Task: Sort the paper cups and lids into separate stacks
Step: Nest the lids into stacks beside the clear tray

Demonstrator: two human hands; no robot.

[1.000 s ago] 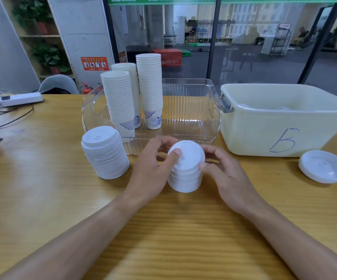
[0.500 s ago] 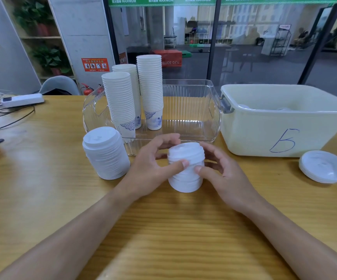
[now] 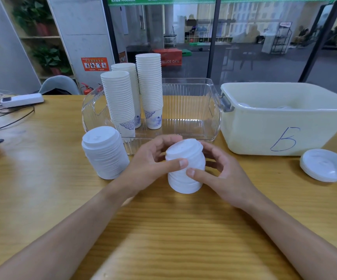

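Squaring up a short stack of white lids (image 3: pixel 184 166) on the wooden table (image 3: pixel 163 229), just in front of the clear ribbed bin (image 3: pixel 193 110). Left hand (image 3: pixel 149 164) and right hand (image 3: pixel 222 174) both curl round the stack, thumbs pressed on its near side, fingers wrapped behind. Stack leans slightly; upper lids offset. Taller lid stack (image 3: pixel 105 152) stands left of the bin's front corner. Three paper cup stacks (image 3: pixel 135 93) stand inside the bin, left part. Loose lids (image 3: pixel 325 165) lie in front of the cream tub marked "B" (image 3: pixel 284 126), right of the bin. Judged step: aligning lids. Next: probably fetch the loose lids and seat them evenly on top.
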